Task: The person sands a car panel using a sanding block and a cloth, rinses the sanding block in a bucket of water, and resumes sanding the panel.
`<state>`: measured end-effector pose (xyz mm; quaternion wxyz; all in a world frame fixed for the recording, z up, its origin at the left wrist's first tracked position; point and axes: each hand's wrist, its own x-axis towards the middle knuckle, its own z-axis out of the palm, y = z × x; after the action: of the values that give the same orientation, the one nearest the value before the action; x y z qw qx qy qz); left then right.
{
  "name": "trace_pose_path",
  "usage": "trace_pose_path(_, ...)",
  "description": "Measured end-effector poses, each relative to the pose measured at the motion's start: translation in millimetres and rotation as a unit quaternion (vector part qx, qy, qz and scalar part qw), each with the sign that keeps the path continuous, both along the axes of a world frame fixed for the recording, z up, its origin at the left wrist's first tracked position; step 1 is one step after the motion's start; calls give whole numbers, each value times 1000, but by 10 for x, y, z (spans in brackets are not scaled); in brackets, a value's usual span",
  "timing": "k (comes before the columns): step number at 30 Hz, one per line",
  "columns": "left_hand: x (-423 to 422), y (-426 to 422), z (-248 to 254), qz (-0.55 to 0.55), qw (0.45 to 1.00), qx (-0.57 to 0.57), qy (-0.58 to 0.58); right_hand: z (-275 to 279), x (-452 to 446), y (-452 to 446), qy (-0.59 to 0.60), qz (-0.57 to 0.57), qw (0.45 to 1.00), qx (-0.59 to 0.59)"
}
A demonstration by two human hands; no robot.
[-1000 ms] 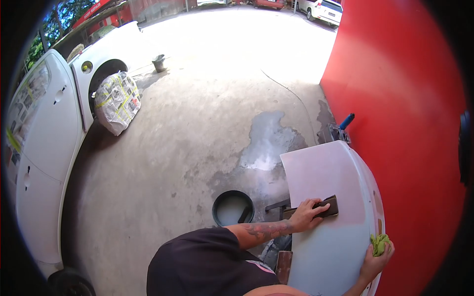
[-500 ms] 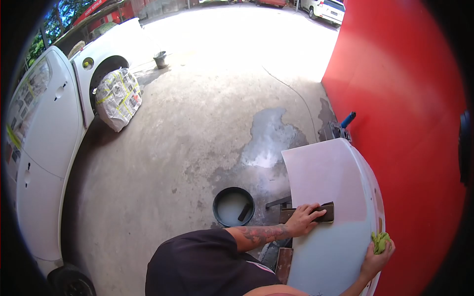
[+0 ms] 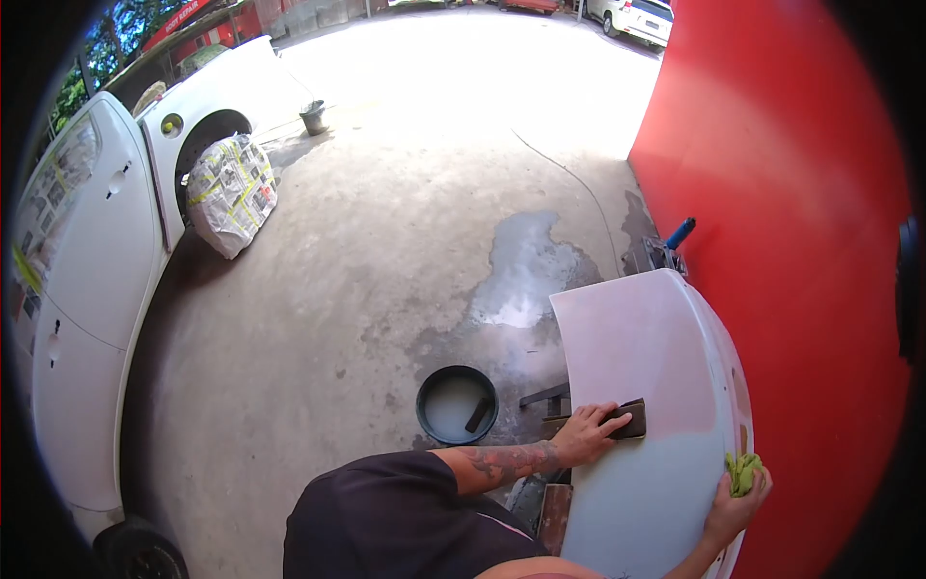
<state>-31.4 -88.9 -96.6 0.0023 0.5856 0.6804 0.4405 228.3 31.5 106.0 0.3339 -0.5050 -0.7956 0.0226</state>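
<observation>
Pressed on the pale car panel [image 3: 627,502] is a dark sanding block [image 3: 631,421], with my left hand [image 3: 585,436] closed over its near end. The panel looks like a bonnet or boot lid, whitish at the near part and pinkish farther away. At its right edge my right hand [image 3: 741,500] grips a crumpled lime-green cloth [image 3: 744,473]. A round dark basin [image 3: 421,410] of cloudy water stands on the floor left of the panel, with a black block [image 3: 476,415] in it.
A red wall [image 3: 791,241] rises close on the right. A stand with a blue handle [image 3: 681,233] is beyond the panel. White car bodywork [image 3: 92,318] and a newspaper-wrapped wheel [image 3: 231,196] are on the left. Water wets the concrete [image 3: 526,265]; a bucket [image 3: 313,118] stands farther off.
My left hand has slid the sanding block slightly to the left on the panel. The right hand with the cloth has stayed in place.
</observation>
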Motion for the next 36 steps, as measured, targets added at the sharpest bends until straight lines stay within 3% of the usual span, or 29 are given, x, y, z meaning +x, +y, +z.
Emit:
trace_pose_path(6,-692,906,535,82,993,-14,-87,-8,26,22,-6,8,1000,13)
trace_pose_path(12,18,32,-72,36,998,14,-41,28,-11,-15,-7,-6,1000,-7)
trace_pose_path(16,-262,241,216,49,998,-1,-31,3,-2,3,-5,-2,1000,4)
trace_pose_path(20,-747,867,423,88,990,-13,-108,24,-2,-14,-5,-1,1000,3)
trace_pose_path(26,77,-28,-86,43,998,13,-51,8,-1,11,-12,-14,1000,-3)
trace_pose_path(29,-212,202,90,36,996,16,-77,28,-41,-23,-8,-21,1000,-9)
trace_pose_path(33,-877,1055,578,127,979,-13,-158,2,17,23,-14,-1,1000,7)
trace_pose_path(36,-680,867,481,117,982,-6,-145,21,19,-4,-21,-8,1000,2)
